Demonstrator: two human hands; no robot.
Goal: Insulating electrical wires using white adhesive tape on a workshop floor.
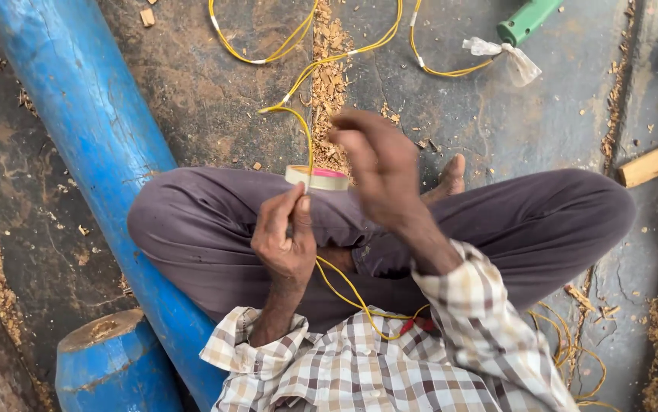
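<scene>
I sit cross-legged on a concrete floor in dark trousers. My left hand (287,233) pinches a thin yellow wire (307,145) that rises from my fingers, arcs over the floor and also trails down across my lap. A roll of pale tape (318,177) with a pink core rests on my left knee, just beyond those fingers. My right hand (374,164) hovers above the tape and wire, blurred, fingers curled and apart, with nothing visibly held.
A long blue pipe (92,130) lies diagonally at my left, a blue cylinder (111,362) below it. More yellow wire loops (344,53) cross the floor ahead. A green tool handle (526,20) with clear plastic, a wood block (651,162) and sawdust lie around.
</scene>
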